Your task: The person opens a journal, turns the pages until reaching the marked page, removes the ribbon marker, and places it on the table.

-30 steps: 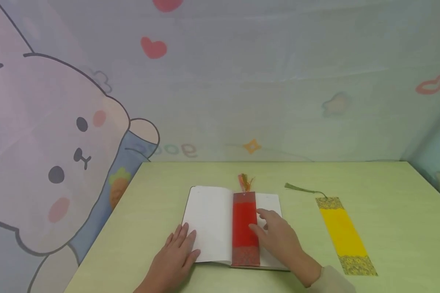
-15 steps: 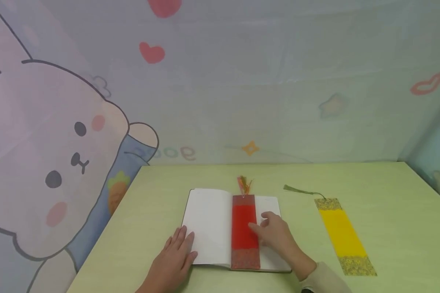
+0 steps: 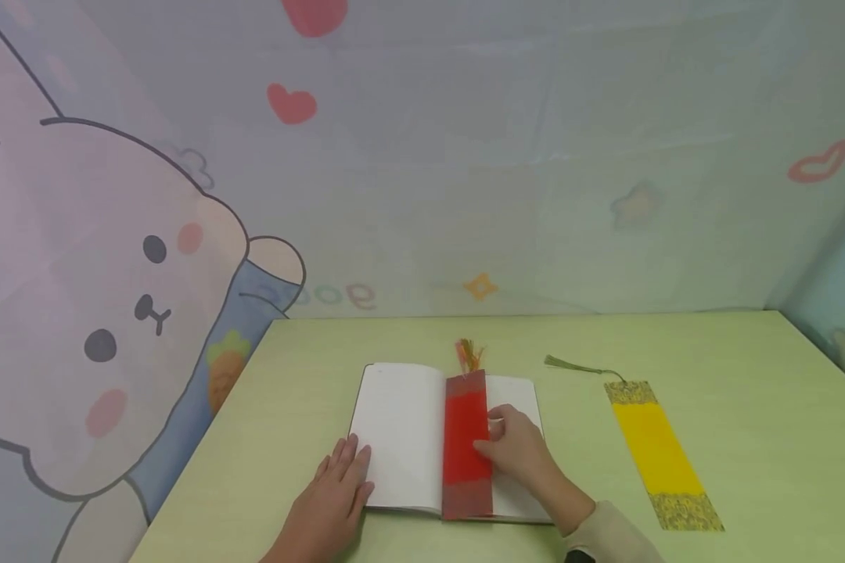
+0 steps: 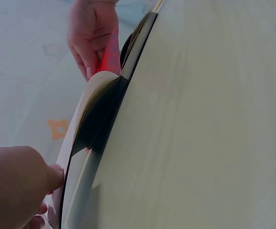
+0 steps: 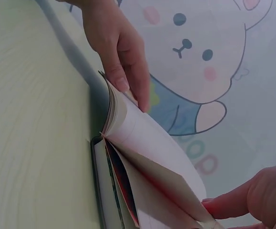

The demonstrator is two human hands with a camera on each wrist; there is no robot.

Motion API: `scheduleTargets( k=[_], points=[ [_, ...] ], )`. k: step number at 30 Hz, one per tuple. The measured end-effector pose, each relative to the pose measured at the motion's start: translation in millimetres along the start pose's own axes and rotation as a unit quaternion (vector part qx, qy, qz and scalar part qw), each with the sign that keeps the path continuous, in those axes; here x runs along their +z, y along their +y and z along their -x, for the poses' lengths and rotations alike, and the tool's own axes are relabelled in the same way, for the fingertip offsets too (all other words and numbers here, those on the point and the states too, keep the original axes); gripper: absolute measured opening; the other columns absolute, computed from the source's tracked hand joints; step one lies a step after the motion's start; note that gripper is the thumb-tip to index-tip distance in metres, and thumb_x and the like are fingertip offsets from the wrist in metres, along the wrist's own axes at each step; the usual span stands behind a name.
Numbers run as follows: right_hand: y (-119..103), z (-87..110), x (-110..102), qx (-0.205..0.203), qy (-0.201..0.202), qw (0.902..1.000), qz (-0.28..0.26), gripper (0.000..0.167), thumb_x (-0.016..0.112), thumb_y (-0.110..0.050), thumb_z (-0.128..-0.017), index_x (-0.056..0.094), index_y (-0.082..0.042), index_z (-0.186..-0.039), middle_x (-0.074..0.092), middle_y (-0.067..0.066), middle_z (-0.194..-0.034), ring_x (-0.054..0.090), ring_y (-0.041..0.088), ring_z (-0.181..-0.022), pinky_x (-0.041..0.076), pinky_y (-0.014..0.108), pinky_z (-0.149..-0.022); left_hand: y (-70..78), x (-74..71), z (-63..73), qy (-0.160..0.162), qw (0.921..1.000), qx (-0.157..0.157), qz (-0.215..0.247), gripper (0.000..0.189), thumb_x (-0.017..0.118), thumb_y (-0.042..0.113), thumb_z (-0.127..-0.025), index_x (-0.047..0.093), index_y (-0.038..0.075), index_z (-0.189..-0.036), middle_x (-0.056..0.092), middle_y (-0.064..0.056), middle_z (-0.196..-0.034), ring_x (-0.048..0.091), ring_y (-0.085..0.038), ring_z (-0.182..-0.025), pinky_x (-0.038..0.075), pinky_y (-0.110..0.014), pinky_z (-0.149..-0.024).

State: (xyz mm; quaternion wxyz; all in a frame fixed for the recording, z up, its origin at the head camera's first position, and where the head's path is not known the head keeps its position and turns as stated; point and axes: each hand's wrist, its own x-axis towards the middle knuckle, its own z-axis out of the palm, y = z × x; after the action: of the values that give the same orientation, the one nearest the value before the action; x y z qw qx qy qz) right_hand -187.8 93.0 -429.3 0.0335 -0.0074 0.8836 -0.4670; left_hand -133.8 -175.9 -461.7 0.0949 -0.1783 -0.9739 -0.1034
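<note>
At eight o'clock on the open notebook (image 3: 401, 434), the left hand (image 3: 324, 504) is resting its outstretched fingers on the page. The red bookmark (image 3: 462, 446) is tilting beside the gutter, tassel (image 3: 469, 356) pointing toward twelve. At its three o'clock, the right hand (image 3: 523, 456) is pinching its edge. Farther toward three, the yellow bookmark (image 3: 658, 450) is lying on the table (image 3: 767, 438).

Two hands (image 3: 327, 500) (image 3: 521, 453), one notebook (image 3: 401, 438), at least two bookmarks (image 3: 465, 430) (image 3: 658, 447)

Cartoon-printed cloth (image 3: 422, 172) behind the table (image 3: 767, 430) marks a screened nook.
</note>
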Motion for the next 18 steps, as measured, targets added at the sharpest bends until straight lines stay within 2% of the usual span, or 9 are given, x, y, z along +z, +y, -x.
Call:
scheduleTargets(
  k=[7, 10, 15, 18],
  points=[
    [-2.5, -0.7, 1.5, 0.024, -0.009, 0.9990, -0.037, 0.045, 0.072, -0.010, -0.079, 0.052, 0.005, -0.116, 0.060, 0.009, -0.086, 0.057, 0.019, -0.073, 0.054, 0.034, -0.064, -2.7, 1.7, -0.3, -0.002, 1.0000, 0.000, 0.004, 0.044, 0.053, 0.021, -0.094, 0.049, -0.001, -0.132, 0.039, -0.022, -0.140, 0.034, -0.036, -0.131, 0.031, -0.050, -0.103],
    [-1.0, -1.7, 1.6, 0.034, -0.014, 0.9964, -0.076, 0.042, 0.070, -0.008, -0.080, 0.053, 0.007, -0.115, 0.061, 0.012, -0.090, 0.060, 0.020, -0.074, 0.055, 0.035, -0.065, -3.5, 2.1, -0.5, 0.001, 1.0000, 0.008, 0.004, 0.043, 0.053, 0.019, -0.094, 0.049, 0.000, -0.132, 0.040, -0.022, -0.140, 0.035, -0.037, -0.130, 0.033, -0.051, -0.102],
    [1.9, -3.1, 2.9, 0.056, -0.049, 0.9791, -0.189, 0.040, 0.065, -0.003, -0.082, 0.052, 0.010, -0.117, 0.063, 0.015, -0.097, 0.064, 0.021, -0.077, 0.055, 0.037, -0.067, -2.6, 0.9, -0.7, 0.006, 0.9999, 0.012, 0.002, 0.042, 0.053, 0.017, -0.094, 0.049, 0.001, -0.132, 0.041, -0.021, -0.139, 0.037, -0.037, -0.129, 0.034, -0.051, -0.101],
    [2.7, -2.3, 2.5, 0.064, -0.063, 0.9690, -0.230, 0.040, 0.063, -0.002, -0.083, 0.050, 0.010, -0.119, 0.062, 0.017, -0.101, 0.064, 0.023, -0.078, 0.055, 0.038, -0.066, -1.3, -0.3, -0.3, 0.001, 1.0000, 0.008, 0.006, 0.042, 0.052, 0.018, -0.095, 0.049, 0.001, -0.133, 0.041, -0.020, -0.140, 0.037, -0.036, -0.129, 0.035, -0.050, -0.100]
  ],
)
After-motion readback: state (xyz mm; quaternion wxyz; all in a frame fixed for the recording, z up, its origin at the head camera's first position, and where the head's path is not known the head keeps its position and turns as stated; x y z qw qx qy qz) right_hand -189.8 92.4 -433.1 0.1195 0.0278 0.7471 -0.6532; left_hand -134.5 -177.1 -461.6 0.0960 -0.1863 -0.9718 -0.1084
